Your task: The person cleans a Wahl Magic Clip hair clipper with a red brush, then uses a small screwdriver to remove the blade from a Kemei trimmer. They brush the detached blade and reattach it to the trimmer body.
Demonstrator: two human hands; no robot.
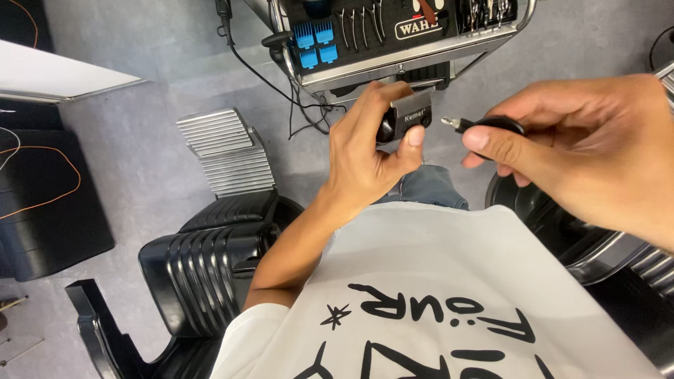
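Left hand point(365, 151) wraps a small hair clipper head point(405, 119), thumb pressed on its lower edge, fingers curled round the back; closed grip. Only the metal blade plate and a bit of black body show, rest buried in the palm. Right hand point(597, 147) pinches a black-handled small tool point(484, 125) between thumb and forefinger, closed on it, short metal tip pointing left toward the clipper head, close to it but not touching. Most of the tool's handle hidden under the fingers, so kind of tool hard to tell. Right wrist cut off at frame edge.

Both things held in the air above the lap, in front of a white printed shirt point(435, 281) and a bit of blue jeans point(428, 186).

Floor point(140, 161) is grey, smooth. Black ribbed barber chair point(203, 267) at lower left with a ridged metal footrest point(225, 151) above it; part of another black chair at right, cropped. Black cabinet point(42, 203) at far left with an orange cable across it.

Tool trolley point(414, 52) at top, cut off by the frame: its tray holds four blue clipper guard combs point(316, 43) and a row of scissors point(361, 24) on a black mat; other items at its right end too small to make out. Black cords point(274, 77) hang from the trolley to the floor.
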